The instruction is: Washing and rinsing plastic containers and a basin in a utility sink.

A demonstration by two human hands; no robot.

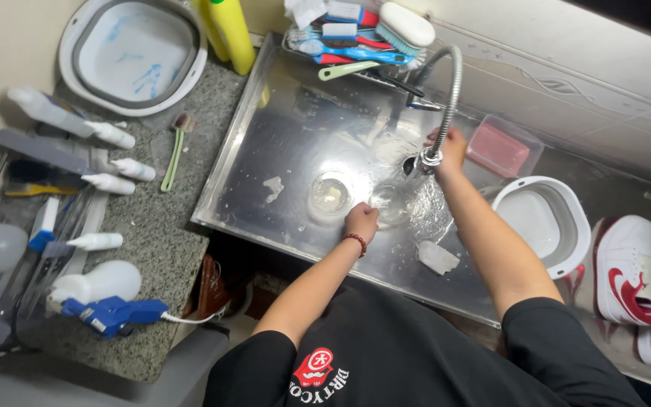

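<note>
My right hand (450,148) grips the head of a flexible metal faucet hose (452,83) and points it down into a steel sink (265,136); water splashes on the sink floor. My left hand (361,221), with a red bead bracelet on the wrist, is closed near the splash at the sink's front, just right of the round drain (331,194). Whether it holds anything is hidden. A white cloth or sponge (438,257) lies on the wet sink floor by my right forearm.
Brushes (356,38) fill a rack behind the sink. A white basin (136,53), yellow bottles (231,30), spray bottles and a green brush (172,154) sit on the granite counter at left. At right are a pink box (500,148), a white tub (544,222) and red-white sneakers (638,283).
</note>
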